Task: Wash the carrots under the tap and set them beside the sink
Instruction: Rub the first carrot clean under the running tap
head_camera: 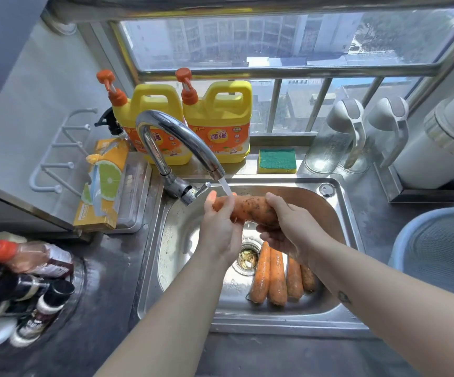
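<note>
A thick, dirt-speckled carrot (pixel 250 209) lies level over the steel sink (pixel 340 210), held at both ends. My left hand (pixel 219 224) wraps its left tip and my right hand (pixel 288 227) grips its thick right end from below. Water runs from the curved chrome tap (pixel 171 137) onto the carrot's left part and my left fingers. Several more carrots (pixel 276 273) lie side by side on the sink floor next to the drain (pixel 248 257), partly hidden under my right forearm.
Two yellow detergent jugs (pixel 217 118) and a green-yellow sponge (pixel 277 160) stand behind the sink. An orange box (pixel 103 186) lies to the left, bottles (pixel 27 281) at the near left. Two clear jugs (pixel 356 137) and a blue basket (pixel 438 248) are on the right.
</note>
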{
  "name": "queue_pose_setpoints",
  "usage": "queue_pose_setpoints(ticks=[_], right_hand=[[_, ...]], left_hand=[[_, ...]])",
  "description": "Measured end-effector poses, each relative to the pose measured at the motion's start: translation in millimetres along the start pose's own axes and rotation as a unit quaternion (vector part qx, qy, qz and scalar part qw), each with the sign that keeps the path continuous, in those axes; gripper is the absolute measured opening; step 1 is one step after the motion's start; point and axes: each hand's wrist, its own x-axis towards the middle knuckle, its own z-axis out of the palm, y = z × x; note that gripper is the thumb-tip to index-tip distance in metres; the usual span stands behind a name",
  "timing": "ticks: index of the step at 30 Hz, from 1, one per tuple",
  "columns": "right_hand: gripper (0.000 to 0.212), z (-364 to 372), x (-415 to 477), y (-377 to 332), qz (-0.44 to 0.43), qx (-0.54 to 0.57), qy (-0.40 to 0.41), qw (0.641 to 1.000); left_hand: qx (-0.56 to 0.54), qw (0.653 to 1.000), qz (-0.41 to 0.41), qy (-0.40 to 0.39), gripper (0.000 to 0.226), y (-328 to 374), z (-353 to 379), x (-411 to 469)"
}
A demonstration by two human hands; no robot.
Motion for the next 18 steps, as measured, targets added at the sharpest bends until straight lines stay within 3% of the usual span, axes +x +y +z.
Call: queue_pose_setpoints(ticks=[3, 7, 10, 12, 16, 18], right_hand=[[0.040, -3, 0, -3, 0.011, -0.018, -0.013, 1.000], [0.036, -8, -3, -3, -0.016, -0.108, -0.057, 0.992], [0.028, -5, -5, -3, -0.114, -0.210, -0.058, 0.969], [0.028, -4, -4, -7, -0.147, -0.236, -0.044, 0.960], [0.032, -9, -3, -16, -0.090, -0.179, -0.055, 0.978], [0.033, -10, -3, -16, -0.084, -0.182, -0.063, 0.978]], left_hand=[[-0.004, 1.000, 0.011, 0.008, 0.064, -9, -1, 0], [0.028, 0.996, 0.002, 0.088, 0.016, -6, 2, 5], [0.002, 0.992, -0.019, 0.128, 0.020, -3, 10, 9], [-0.011, 0.993, -0.035, 0.109, 0.030, -3, 10, 10], [-0.016, 0.999, -0.029, 0.003, 0.054, -8, 0, 8], [0.011, 0.999, -0.031, -0.010, 0.036, -6, 0, 7]])
